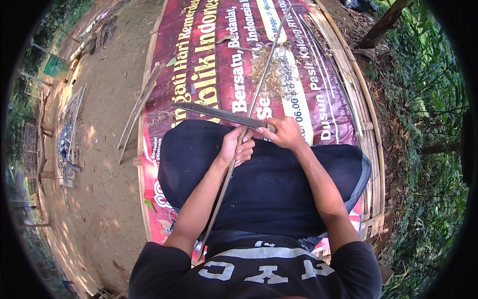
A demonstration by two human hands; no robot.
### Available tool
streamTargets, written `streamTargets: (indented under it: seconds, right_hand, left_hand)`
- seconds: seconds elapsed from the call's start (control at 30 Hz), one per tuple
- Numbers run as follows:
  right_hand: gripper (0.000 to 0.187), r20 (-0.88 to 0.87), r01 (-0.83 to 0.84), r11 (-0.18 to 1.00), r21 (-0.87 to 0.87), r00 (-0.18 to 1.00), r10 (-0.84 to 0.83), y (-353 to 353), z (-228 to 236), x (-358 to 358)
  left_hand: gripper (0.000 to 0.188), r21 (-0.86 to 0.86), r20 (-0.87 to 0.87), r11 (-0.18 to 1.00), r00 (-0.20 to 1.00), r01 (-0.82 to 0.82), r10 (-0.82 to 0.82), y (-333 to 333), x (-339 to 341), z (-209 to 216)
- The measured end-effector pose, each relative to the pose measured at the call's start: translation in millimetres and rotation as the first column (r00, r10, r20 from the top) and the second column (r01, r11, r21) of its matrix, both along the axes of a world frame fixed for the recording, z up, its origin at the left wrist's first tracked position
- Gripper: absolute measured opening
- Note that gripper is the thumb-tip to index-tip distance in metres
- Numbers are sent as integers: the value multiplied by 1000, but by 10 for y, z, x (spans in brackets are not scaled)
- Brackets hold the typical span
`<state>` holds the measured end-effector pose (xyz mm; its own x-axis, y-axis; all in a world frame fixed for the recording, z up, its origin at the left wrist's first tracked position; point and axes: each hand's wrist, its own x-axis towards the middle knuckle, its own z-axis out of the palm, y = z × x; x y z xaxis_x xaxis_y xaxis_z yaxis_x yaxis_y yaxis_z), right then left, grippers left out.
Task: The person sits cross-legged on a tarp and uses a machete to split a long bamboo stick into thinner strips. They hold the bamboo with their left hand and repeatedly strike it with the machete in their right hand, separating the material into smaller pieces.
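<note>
My left hand (236, 146) is closed round a long thin strip (264, 74), which looks like split bamboo. The strip runs from beside my body up across the far part of the banner. In my right hand (285, 132) is the handle of a long-bladed knife, a machete (219, 113). Its dark blade points left and crosses the strip just above my left fingers. Both hands are close together over my dark-trousered lap (279, 184). How the blade's edge meets the strip is too small to tell.
A red printed banner (199, 60) covers the bamboo platform (366, 114) I sit on. Pale shavings (269, 74) lie ahead. Several thin strips (139, 107) stick out over the left edge. Bare cracked soil (107, 164) is at left, green plants (428, 119) at right.
</note>
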<state>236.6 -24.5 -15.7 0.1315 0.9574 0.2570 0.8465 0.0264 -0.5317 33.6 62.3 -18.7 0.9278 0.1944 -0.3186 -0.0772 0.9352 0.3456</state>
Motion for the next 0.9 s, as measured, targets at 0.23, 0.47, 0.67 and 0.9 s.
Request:
streamTargets:
  seconds: [0.23, 0.47, 0.67, 0.9]
  right_hand:
    - [51, 67, -12, 986, 164, 998, 1, -56, -250, 227]
    - [53, 185, -18, 960, 281, 982, -36, -46, -310, 452]
    - [64, -9, 489, 869, 73, 872, -490, -76, -315, 896]
    - [67, -236, 682, 722, 117, 726, -647, -245, -315, 1255]
  left_hand:
    - [48, 106, -115, 994, 993, 37, -25, -68, 15, 20]
    - [48, 93, -88, 994, 995, 62, -54, -39, 180, 133]
    - [49, -13, 86, 999, 996, 30, -28, -41, -176, 90]
    - [46, -22, 207, 998, 976, -60, 64, 2, -197, 140]
